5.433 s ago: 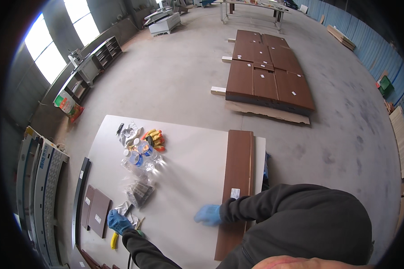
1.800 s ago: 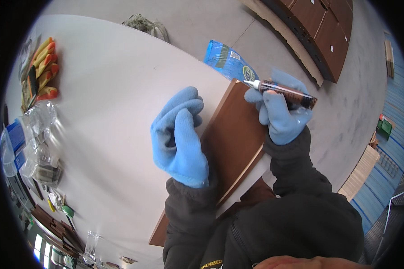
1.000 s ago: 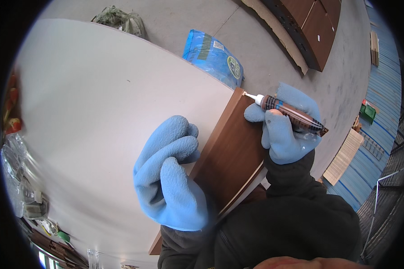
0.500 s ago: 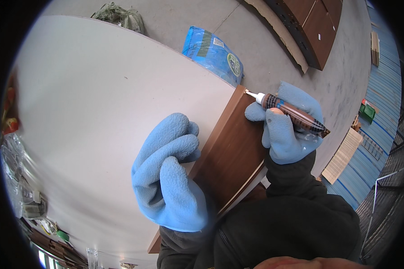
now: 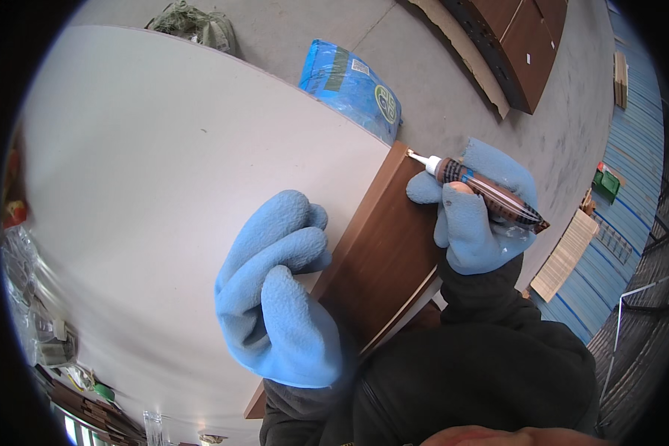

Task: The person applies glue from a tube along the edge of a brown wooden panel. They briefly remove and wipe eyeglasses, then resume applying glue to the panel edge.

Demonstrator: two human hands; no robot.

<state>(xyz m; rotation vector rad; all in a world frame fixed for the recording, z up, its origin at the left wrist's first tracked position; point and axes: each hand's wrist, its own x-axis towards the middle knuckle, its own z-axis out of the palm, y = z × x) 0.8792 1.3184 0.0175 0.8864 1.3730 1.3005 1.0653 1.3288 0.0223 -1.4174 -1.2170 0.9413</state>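
My right hand [image 5: 482, 215], in a light blue glove with the thumb tip bare, grips a clear tube of brown paste [image 5: 494, 199]. Its white nozzle points left and meets a small pale spot at the far corner of a brown wooden board [image 5: 383, 253]. That board lies slantwise across the table's edge and runs back under my arms. Over its left side I hold my gloved left hand [image 5: 279, 293], fingers curled in and thumb up against them. Whatever is inside that hand, if anything, is hidden.
A large white tabletop [image 5: 141, 149] spreads to the left. Beyond its edge, a blue plastic-wrapped package [image 5: 349, 85] and a greenish bag [image 5: 193, 30] rest on the floor. Brown panels [image 5: 516, 44] stand far right. Crumpled clear plastic [image 5: 33, 297] lies at the left rim.
The view has shifted very slightly. Both hands keep their grip and place, and the nozzle stays at the board's corner.
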